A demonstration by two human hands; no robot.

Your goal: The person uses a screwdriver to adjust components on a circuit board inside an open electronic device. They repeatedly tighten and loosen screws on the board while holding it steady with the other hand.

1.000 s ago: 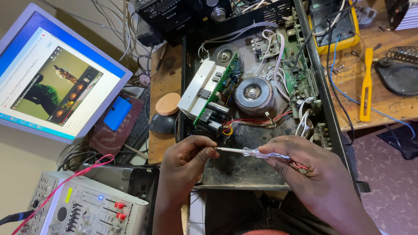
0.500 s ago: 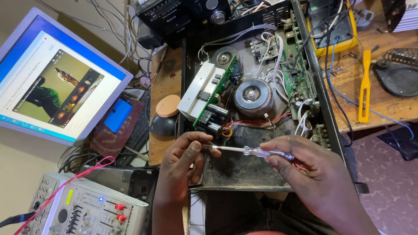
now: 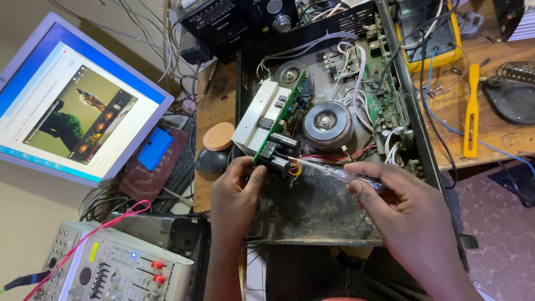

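An opened black amplifier chassis [image 3: 317, 214] lies on the wooden bench, with a round toroidal transformer [image 3: 327, 124], a white heatsink with a green circuit board [image 3: 266, 120] and bundles of wires inside. My right hand [image 3: 398, 209] grips a clear-handled screwdriver [image 3: 340, 174], its tip pointing left at the black capacitors [image 3: 281, 149] on the board's near end. My left hand [image 3: 237, 192] rests on the chassis's left edge, thumb and fingers pinching at that same corner of the board, right next to the screwdriver tip.
A monitor [image 3: 72, 106] showing a video stands at left. A grey test instrument [image 3: 117, 267] with red leads sits at bottom left. A yellow multimeter [image 3: 432, 33], a yellow tool [image 3: 471, 108] and a blue wire lie on the bench to the right. A round wooden lid [image 3: 218, 135] lies beside the chassis.
Both hands have moved slightly up toward the circuit board. The screwdriver tip now reaches the capacitors, and my left fingers close on the board's corner.
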